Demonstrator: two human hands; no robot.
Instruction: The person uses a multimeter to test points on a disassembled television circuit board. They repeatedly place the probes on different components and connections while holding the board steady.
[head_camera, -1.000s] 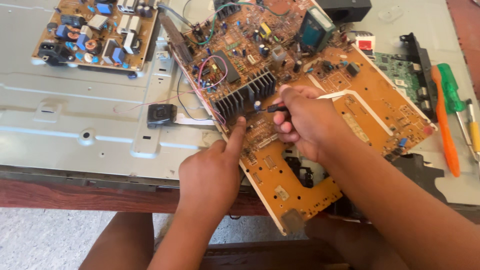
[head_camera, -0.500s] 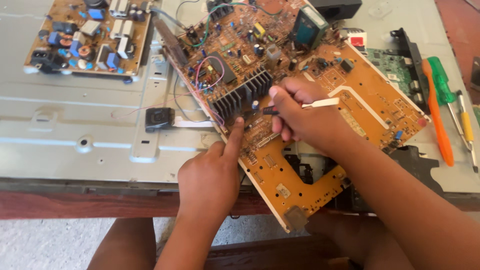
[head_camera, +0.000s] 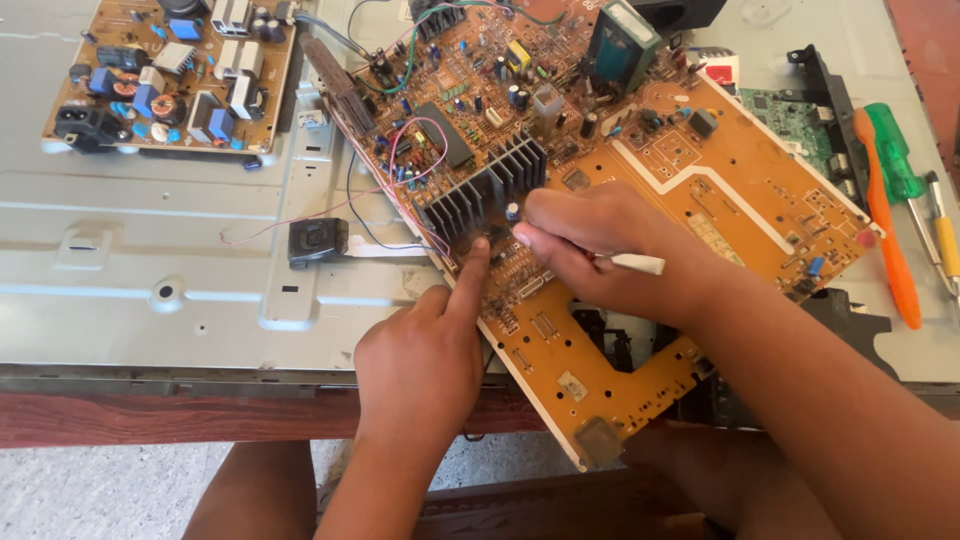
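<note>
Hands at work over a large orange-brown circuit board (head_camera: 720, 200) that lies tilted across a grey sheet-metal panel (head_camera: 150, 260) on a dark red wooden bench (head_camera: 120, 415), its lower corner jutting past the bench edge. The left hand (head_camera: 420, 365) grasps nothing: most fingers are curled under while the index finger stretches out, its tip pressed to the board just below a black finned heat sink (head_camera: 480, 195). The right hand (head_camera: 600, 250) is closed around a slim white-handled tool (head_camera: 635, 263), whose handle pokes out to the right of the knuckles; its working end is hidden by the fingers, right beside the left fingertip. A small black speaker (head_camera: 318, 240) sits on the metal panel just left of the board, joined to it by thin red and black wires. A second, smaller brown circuit board (head_camera: 170, 75) crowded with blue and black parts rests at the panel's upper left, well apart from the hands. Along the right edge lie a green circuit board (head_camera: 795, 115), an orange-handled tool (head_camera: 885, 235) and a green-handled screwdriver (head_camera: 895, 155), side by side.
</note>
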